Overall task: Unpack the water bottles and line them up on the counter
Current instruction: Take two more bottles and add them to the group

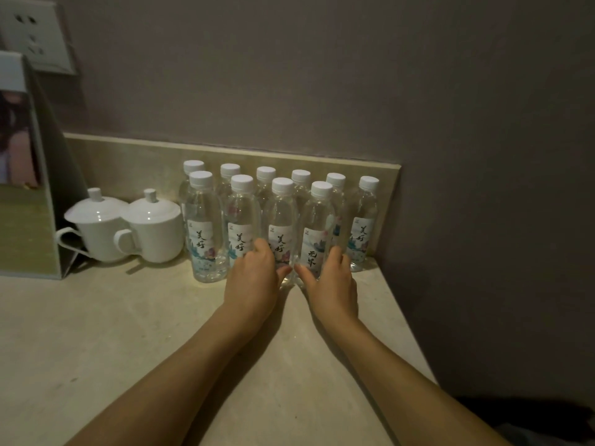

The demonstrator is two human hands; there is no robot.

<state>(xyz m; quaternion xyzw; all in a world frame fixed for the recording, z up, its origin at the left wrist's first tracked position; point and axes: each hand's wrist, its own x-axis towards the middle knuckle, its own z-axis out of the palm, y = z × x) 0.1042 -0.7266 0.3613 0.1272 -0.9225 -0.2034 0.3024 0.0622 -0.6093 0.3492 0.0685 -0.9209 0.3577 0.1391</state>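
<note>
Several clear water bottles with white caps stand upright in two rows on the beige counter [128, 333], against the backsplash. The front row runs from the leftmost bottle [203, 226] to the rightmost one [317, 226]. My left hand [254, 278] curls round the base of the third front bottle [280, 220]. My right hand [331, 281] curls round the base of the rightmost front bottle. The thumbs nearly meet between the two bottles. A back-row bottle [365, 220] stands alone at the far right.
Two white lidded cups [99, 226] [154, 226] sit left of the bottles. A standing card holder [25, 172] is at the far left below a wall socket [35, 33]. A wall closes off the counter's right side.
</note>
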